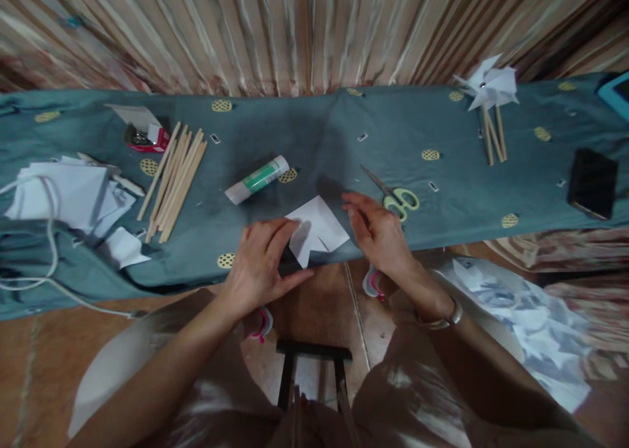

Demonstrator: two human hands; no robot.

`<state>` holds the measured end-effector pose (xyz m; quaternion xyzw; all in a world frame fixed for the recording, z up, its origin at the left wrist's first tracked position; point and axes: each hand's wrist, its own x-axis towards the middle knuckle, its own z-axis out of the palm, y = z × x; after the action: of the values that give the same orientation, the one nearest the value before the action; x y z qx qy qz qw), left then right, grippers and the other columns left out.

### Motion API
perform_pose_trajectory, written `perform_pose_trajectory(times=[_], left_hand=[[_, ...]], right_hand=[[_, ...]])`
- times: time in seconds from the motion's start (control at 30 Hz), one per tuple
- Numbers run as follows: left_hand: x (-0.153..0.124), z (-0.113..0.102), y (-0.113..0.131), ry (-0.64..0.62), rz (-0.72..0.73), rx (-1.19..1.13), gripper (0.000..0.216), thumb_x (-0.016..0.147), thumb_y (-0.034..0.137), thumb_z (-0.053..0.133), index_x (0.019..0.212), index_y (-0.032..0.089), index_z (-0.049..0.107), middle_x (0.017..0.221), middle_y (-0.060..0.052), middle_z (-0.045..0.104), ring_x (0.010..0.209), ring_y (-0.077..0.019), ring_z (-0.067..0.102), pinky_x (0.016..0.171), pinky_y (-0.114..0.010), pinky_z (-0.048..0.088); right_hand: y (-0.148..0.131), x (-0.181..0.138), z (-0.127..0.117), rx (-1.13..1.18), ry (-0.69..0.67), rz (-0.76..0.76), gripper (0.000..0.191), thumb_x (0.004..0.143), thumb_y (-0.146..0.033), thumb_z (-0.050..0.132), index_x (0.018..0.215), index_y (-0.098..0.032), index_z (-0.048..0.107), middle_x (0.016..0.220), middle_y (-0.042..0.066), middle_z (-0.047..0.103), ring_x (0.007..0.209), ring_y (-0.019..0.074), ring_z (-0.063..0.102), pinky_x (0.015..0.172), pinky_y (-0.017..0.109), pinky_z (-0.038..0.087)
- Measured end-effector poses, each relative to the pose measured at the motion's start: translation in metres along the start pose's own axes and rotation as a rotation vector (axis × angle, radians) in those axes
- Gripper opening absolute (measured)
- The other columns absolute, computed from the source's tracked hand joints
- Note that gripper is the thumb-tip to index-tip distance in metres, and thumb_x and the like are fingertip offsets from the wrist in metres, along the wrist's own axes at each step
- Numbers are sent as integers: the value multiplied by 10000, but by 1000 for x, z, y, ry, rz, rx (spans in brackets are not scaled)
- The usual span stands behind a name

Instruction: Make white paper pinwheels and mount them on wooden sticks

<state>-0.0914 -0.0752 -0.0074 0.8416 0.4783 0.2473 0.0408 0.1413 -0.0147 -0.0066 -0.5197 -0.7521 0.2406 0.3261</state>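
Note:
A white sheet of paper, with a notch cut in its near edge, lies on the cloth-covered table at the front edge. The fingertips of my left hand rest at the paper's left side, with the thumb spread apart below. To the right of the paper is my right hand, fingers loosely bent and apart, holding nothing. Just beyond that hand lie scissors with light green handles. A white and green glue stick lies on its side behind my left hand.
Wooden sticks, a small red box of metal pieces and stacked paper with a white cable lie left. Paper pinwheels and a black phone lie right. A bag of paper scraps is below right.

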Motion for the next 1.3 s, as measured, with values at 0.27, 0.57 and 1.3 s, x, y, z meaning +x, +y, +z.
perform_pose_trajectory(times=[0.27, 0.57, 1.3], left_hand=[[-2, 9, 11, -22, 178, 63, 159, 896, 110, 547, 1016, 144, 647, 974, -86, 718, 816, -205, 625, 683, -345, 447], [-5, -8, -13, 17, -77, -121, 195, 935, 159, 504, 1038, 190, 667, 1048, -70, 716, 904, -172, 697, 767, -289, 579], [12, 1, -20, 92, 21, -81, 234, 867, 206, 607, 1099, 235, 625, 1274, -100, 636, 1299, -281, 508, 1017, -506, 477]], right_hand=[[-1, -1, 7, 6, -17, -73, 328, 932, -210, 424, 1188, -153, 621, 1159, 127, 714, 1058, 228, 689, 953, 420, 552], [-2, -2, 5, 14, -95, -143, 389, 890, -123, 412, 1222, -175, 608, 1229, 115, 686, 1165, 233, 641, 1019, 456, 520], [-16, -20, 14, -154, -284, -298, 432, 881, -211, 597, 1307, -157, 545, 1380, 165, 564, 1271, 296, 524, 1060, 523, 460]])
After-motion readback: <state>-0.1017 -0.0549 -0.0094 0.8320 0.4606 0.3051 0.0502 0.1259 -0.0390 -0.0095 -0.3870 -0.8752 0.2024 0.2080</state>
